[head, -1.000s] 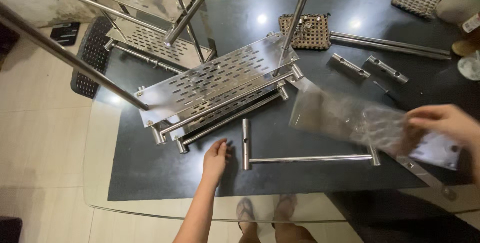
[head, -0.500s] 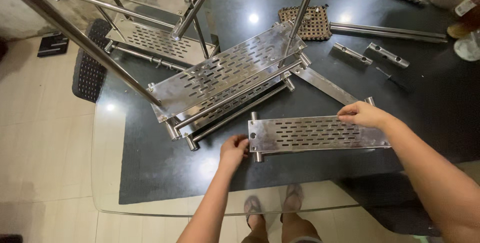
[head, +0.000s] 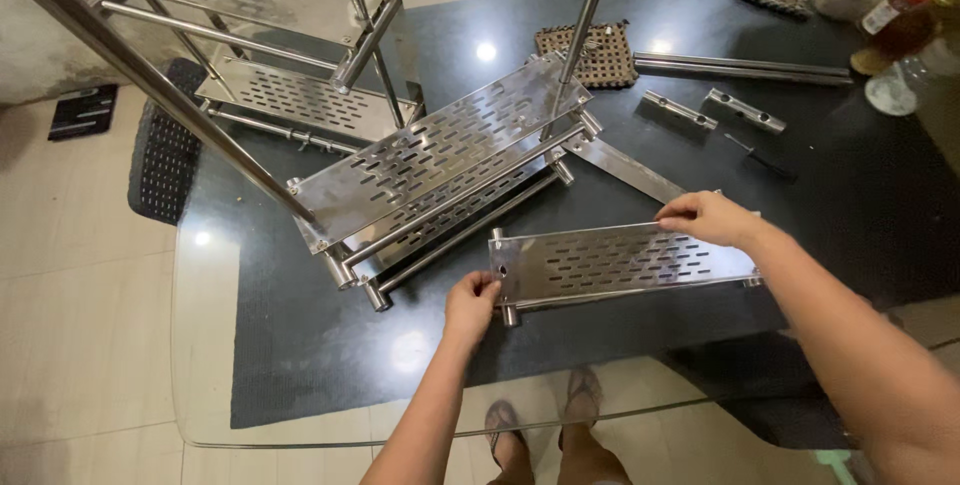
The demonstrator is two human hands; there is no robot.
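A perforated steel shelf plate (head: pixel 610 263) lies flat across a tube frame on the black mat (head: pixel 300 345) near the table's front edge. My left hand (head: pixel 472 303) grips the plate's left end by the frame tube. My right hand (head: pixel 706 217) rests on the plate's far edge toward its right end, fingers curled over it. Behind them lies a partly built rack with two stacked perforated shelves (head: pixel 440 160) and upright steel poles (head: pixel 585 10).
Two short steel brackets (head: pixel 712 111), a long rail (head: pixel 740 67) and a dark screwdriver (head: pixel 760 157) lie at the back right. Woven coasters (head: pixel 600 50), bottles (head: pixel 900 25) at the far right corner. The glass table edge (head: pixel 200 385) runs left and front; my feet show below.
The shelf plate came down from my right hand's raised hold and now lies flat on the frame. My left hand shifted right to its left end.
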